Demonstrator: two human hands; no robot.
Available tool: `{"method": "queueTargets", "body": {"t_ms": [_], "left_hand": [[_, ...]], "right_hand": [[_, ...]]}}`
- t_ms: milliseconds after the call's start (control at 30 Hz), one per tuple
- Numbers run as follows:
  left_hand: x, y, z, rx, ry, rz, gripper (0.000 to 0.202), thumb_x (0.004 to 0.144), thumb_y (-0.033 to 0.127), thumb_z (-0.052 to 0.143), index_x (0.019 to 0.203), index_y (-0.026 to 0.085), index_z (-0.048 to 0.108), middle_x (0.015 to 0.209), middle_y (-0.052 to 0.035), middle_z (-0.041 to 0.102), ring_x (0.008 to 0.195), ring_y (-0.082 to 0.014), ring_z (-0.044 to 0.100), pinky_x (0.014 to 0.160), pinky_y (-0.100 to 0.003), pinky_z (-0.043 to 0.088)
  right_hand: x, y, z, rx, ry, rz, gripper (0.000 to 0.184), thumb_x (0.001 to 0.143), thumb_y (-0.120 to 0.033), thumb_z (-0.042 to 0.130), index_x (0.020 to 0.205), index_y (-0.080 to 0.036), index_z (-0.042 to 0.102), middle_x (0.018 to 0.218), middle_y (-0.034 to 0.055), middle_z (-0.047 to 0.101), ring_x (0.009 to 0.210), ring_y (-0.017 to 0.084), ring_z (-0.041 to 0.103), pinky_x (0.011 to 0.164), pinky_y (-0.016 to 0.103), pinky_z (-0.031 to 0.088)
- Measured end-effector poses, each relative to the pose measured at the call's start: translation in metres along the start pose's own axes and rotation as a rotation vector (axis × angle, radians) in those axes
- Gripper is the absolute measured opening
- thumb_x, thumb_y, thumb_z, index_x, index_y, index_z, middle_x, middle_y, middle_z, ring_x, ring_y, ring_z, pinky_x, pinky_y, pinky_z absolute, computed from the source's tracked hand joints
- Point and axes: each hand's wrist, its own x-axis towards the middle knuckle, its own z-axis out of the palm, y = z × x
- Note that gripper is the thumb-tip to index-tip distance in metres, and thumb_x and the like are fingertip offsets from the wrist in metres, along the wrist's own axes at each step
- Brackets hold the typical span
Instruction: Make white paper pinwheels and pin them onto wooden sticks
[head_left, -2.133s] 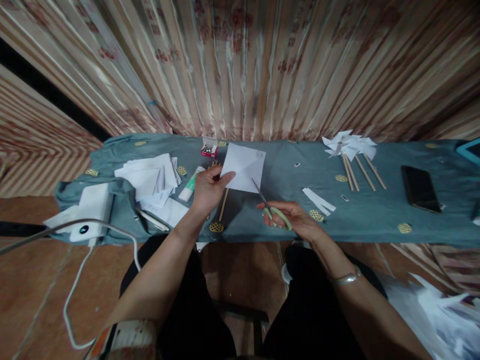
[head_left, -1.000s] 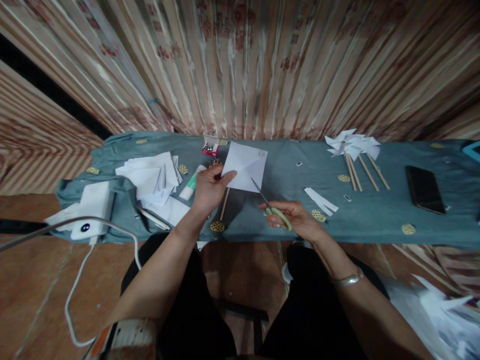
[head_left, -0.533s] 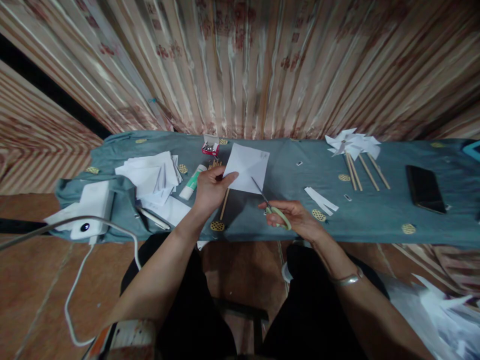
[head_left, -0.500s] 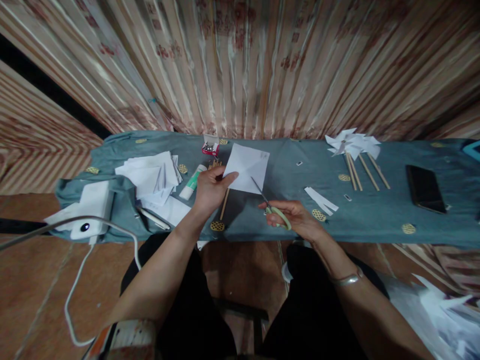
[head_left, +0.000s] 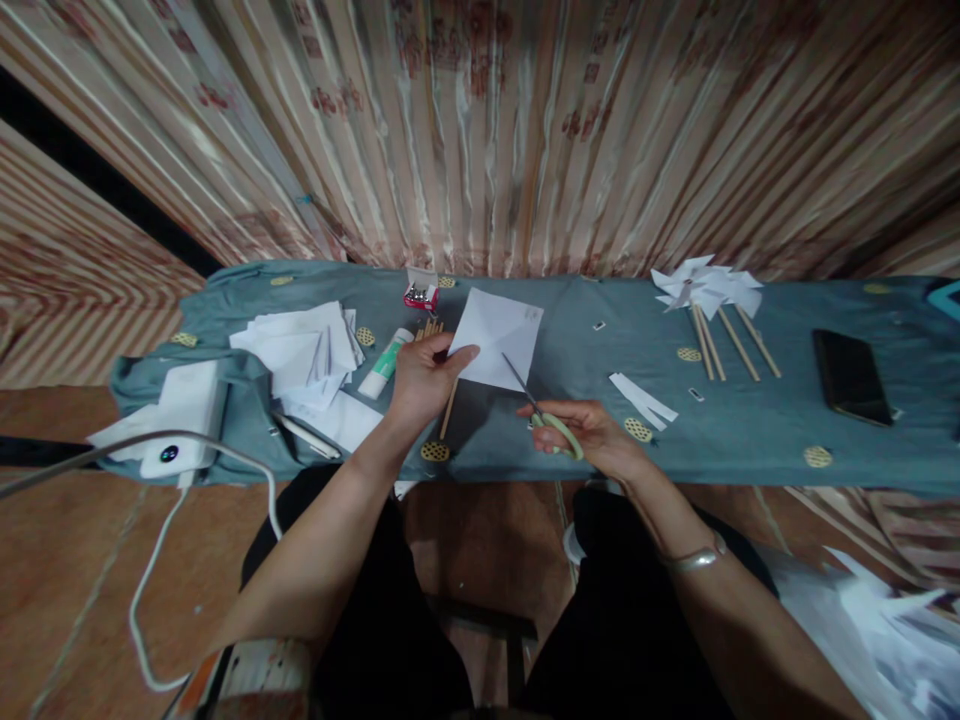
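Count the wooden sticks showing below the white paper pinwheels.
4: the first stick and second stick lie close together, the third stick right of them, the fourth stick furthest right. Others may be hidden under the pinwheels.

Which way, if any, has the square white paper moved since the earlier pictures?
Yes: the square white paper has shifted slightly right, away from the small open red-and-white box resting on the grey-green cloth.

Left fingers pinched under thumb; right fingers curled; forearms angled inward.
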Motion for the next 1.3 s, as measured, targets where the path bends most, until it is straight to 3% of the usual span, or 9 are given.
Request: {"method": "queueTargets", "body": {"t_ms": [1000, 1300], "left_hand": [[-0.0025, 0.0004, 0.0020, -0.012, -0.015, -0.036, 0.020, 0.069, 0.036, 0.074, 0.074, 0.016, 0.072, 0.064, 0.0018, 0.063, 0.061, -0.0137, 0.054, 0.058, -0.025, 0.043], [-0.0033, 0.0021, 0.0036, 0.002, -0.017, -0.047, 0.022, 0.069, 0.038, 0.073, 0.071, 0.016, 0.072, 0.062, 0.0019, 0.062, 0.060, -0.0137, 0.054, 0.057, -0.025, 0.042]], "right_hand": [[0.0023, 0.0034, -0.0008, 0.002, 0.007, -0.012, 0.046, 0.056, -0.039, 0.088, 0.094, -0.017, 0.076, 0.062, -0.0035, 0.063, 0.055, 0.007, 0.056, 0.054, 0.022, 0.051], [0.0017, -0.0012, 0.0036, 0.046, 0.050, 0.024, 0.048, 0.046, -0.041, 0.091, 0.086, -0.018, 0.077, 0.056, -0.0055, 0.061, 0.050, 0.005, 0.054, 0.050, 0.019, 0.047]]}}
